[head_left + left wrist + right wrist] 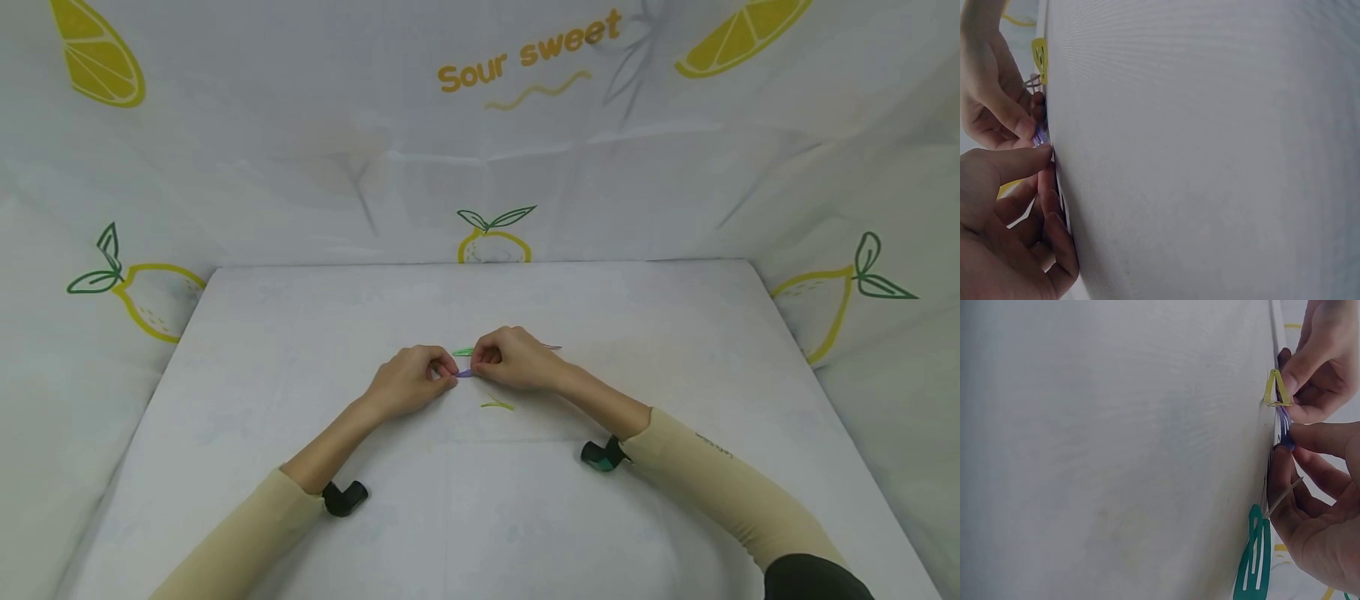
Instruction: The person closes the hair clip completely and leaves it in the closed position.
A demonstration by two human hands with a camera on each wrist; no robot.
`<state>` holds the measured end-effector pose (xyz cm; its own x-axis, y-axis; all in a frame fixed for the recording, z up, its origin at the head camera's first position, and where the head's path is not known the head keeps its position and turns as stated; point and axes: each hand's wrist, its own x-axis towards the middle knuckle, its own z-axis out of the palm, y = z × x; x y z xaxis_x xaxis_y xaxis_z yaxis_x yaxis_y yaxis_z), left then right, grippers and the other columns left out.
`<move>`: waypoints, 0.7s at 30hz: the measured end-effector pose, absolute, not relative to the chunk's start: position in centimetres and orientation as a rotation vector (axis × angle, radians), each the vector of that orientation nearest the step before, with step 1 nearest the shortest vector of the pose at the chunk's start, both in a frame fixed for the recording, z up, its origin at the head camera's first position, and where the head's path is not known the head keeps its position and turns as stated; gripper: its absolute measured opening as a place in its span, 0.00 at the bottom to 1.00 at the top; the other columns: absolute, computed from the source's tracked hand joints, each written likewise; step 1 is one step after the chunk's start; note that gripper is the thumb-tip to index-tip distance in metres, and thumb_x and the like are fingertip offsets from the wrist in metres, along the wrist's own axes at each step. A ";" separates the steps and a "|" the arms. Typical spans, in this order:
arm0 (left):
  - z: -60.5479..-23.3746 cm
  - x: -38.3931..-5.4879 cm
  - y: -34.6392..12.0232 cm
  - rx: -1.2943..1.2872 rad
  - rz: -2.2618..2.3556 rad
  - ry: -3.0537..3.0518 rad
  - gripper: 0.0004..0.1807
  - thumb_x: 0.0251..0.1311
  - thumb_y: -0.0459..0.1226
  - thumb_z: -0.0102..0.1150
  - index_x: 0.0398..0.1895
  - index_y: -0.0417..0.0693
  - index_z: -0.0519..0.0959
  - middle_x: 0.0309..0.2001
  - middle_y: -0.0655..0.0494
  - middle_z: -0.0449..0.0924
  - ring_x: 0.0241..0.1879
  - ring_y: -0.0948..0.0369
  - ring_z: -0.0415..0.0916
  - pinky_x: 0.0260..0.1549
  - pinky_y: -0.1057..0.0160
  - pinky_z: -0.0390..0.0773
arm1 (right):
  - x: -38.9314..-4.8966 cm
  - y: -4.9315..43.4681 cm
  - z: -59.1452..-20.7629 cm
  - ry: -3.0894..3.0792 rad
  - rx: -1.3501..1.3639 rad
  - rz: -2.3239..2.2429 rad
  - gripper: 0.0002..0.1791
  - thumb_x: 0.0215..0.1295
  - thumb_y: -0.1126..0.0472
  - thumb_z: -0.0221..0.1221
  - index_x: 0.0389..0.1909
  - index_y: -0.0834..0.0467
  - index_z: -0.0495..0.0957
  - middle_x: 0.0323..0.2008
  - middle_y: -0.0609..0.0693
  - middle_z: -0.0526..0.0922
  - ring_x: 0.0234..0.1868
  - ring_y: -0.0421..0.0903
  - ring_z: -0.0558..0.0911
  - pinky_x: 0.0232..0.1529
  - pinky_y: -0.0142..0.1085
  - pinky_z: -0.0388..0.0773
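Over the middle of the table, a purple snap hair clip point(465, 373) spans the small gap between my two hands. My left hand point(408, 379) pinches its left end between thumb and fingertips. At the other end, my right hand point(521, 358) pinches the same clip point(1286, 432), with fingers curled close to the tabletop. A yellow hair clip point(497, 405) lies just nearer to me, and the right wrist view shows its bent-up triangular frame point(1277, 387). Behind the hands lies a green hair clip point(462, 352), partly covered by my right hand.
A thin purplish piece point(552, 346) shows past my right hand. Black wrist cameras point(345, 498) hang at both cuffs, low over the white table point(480, 508). White cloth walls point(315, 192) printed with lemons rise at the back and both sides.
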<state>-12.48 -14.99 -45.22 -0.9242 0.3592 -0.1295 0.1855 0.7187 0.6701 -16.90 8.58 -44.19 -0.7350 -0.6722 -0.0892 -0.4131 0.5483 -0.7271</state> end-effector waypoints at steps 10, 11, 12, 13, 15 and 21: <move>-45.5 -12.6 -15.1 0.438 1.024 2.664 0.04 0.68 0.37 0.70 0.43 0.51 0.88 0.34 0.60 0.88 0.30 0.65 0.73 0.29 0.63 0.71 | -17.0 8.4 -44.1 2.440 -0.896 -0.973 0.04 0.71 0.65 0.67 0.36 0.56 0.89 0.29 0.46 0.87 0.31 0.36 0.79 0.37 0.28 0.77; -45.5 -12.6 -15.1 0.439 1.026 2.663 0.04 0.68 0.37 0.70 0.43 0.51 0.88 0.34 0.60 0.88 0.30 0.65 0.73 0.29 0.63 0.71 | -17.1 8.4 -44.1 2.441 -0.893 -0.971 0.04 0.71 0.64 0.67 0.36 0.56 0.89 0.29 0.46 0.87 0.31 0.36 0.79 0.37 0.28 0.76; -45.4 -12.6 -15.1 0.439 1.028 2.662 0.04 0.68 0.37 0.70 0.43 0.51 0.88 0.34 0.60 0.88 0.30 0.65 0.74 0.29 0.63 0.71 | -17.1 8.4 -44.1 2.444 -0.891 -0.969 0.04 0.71 0.64 0.68 0.35 0.56 0.89 0.29 0.46 0.87 0.30 0.36 0.79 0.37 0.28 0.76; -45.4 -12.6 -15.1 0.437 1.030 2.661 0.04 0.68 0.37 0.70 0.43 0.50 0.88 0.35 0.59 0.88 0.30 0.65 0.74 0.29 0.63 0.71 | -17.1 8.3 -44.1 2.447 -0.889 -0.967 0.04 0.71 0.64 0.68 0.35 0.56 0.90 0.29 0.46 0.87 0.30 0.35 0.79 0.36 0.28 0.76; -45.3 -12.5 -15.1 0.436 1.033 2.659 0.04 0.68 0.37 0.70 0.44 0.50 0.88 0.35 0.59 0.88 0.30 0.65 0.74 0.30 0.64 0.71 | -17.1 8.3 -44.2 2.453 -0.882 -0.966 0.04 0.71 0.64 0.68 0.35 0.56 0.90 0.28 0.46 0.87 0.30 0.35 0.79 0.36 0.28 0.76; -45.1 -12.4 -15.1 0.433 1.036 2.651 0.05 0.68 0.37 0.70 0.44 0.50 0.87 0.35 0.59 0.88 0.31 0.65 0.74 0.32 0.64 0.72 | -17.2 8.2 -44.3 2.464 -0.854 -0.961 0.04 0.71 0.63 0.69 0.35 0.56 0.89 0.28 0.46 0.87 0.30 0.35 0.79 0.36 0.28 0.76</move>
